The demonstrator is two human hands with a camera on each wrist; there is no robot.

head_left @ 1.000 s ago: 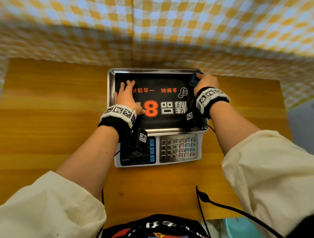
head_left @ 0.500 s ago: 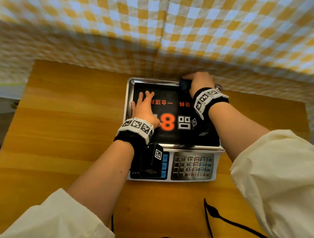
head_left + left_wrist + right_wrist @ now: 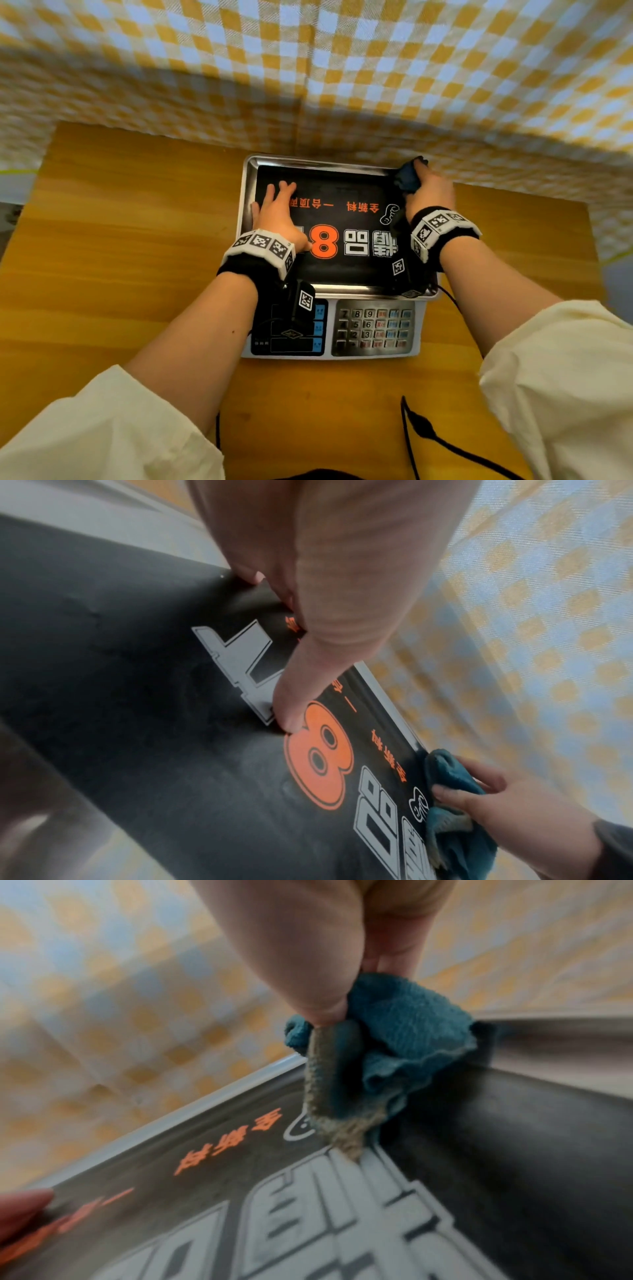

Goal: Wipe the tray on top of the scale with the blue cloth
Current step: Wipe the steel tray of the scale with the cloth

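Right hand (image 3: 430, 192) grips blue cloth (image 3: 407, 178) at tray (image 3: 248, 178) corner; left hand (image 3: 279, 216) flat.

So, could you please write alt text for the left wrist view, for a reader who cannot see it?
A left hand presses flat on the black printed tray, its thumb beside a large orange 8. At the far right corner, the right hand grips a bunched blue cloth against the tray. A yellow and blue checked fabric hangs behind.
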